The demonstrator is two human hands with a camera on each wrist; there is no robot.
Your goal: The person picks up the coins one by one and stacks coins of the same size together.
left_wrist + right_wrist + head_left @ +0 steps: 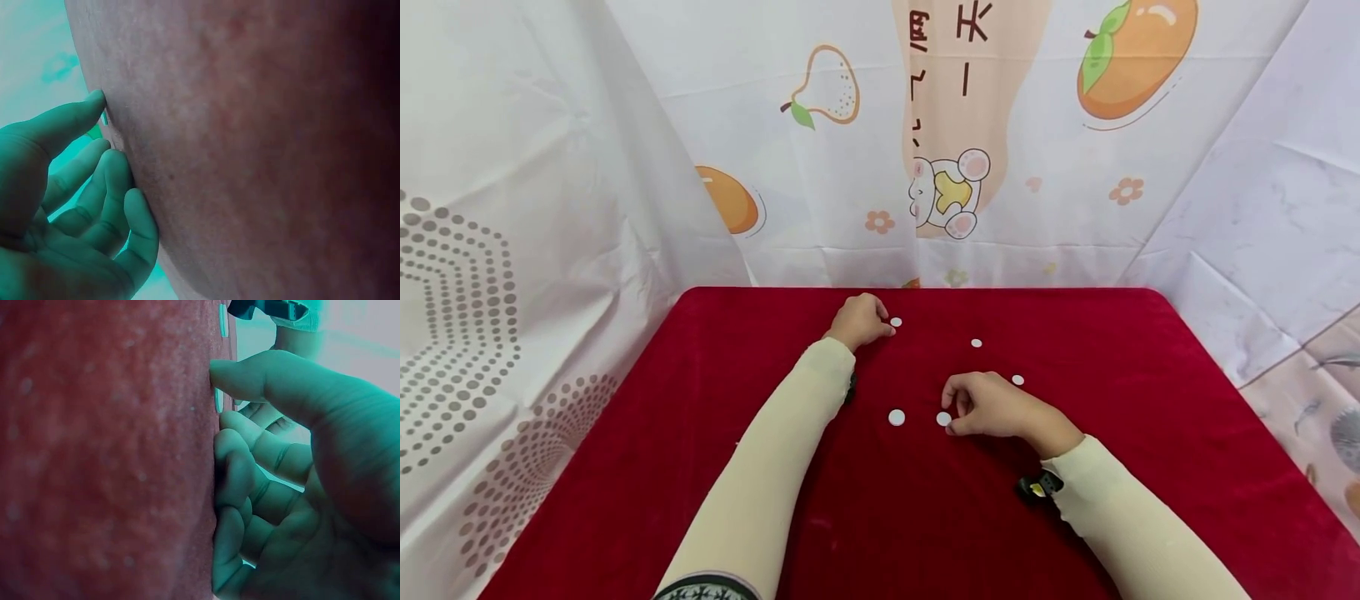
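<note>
Toward the back of the red cloth, my left hand (859,322) has its thumb and forefinger spread beside a small white disc (897,322). The fingers are loosely bent, and in the left wrist view only a thin edge of that disc (105,118) shows near the thumb tip. Nearer the front, my right hand (992,404) pinches another white disc (943,419) lying flat on the cloth. From the right wrist, the disc's edge (219,400) appears between thumb and forefinger, the other fingers curled against the cloth.
A red cloth (700,467) covers the table. Other white discs lie on it: one left of my right hand (897,417), one just behind it (1018,380), one farther back (976,343). Printed white curtains (820,183) hang behind and at the sides.
</note>
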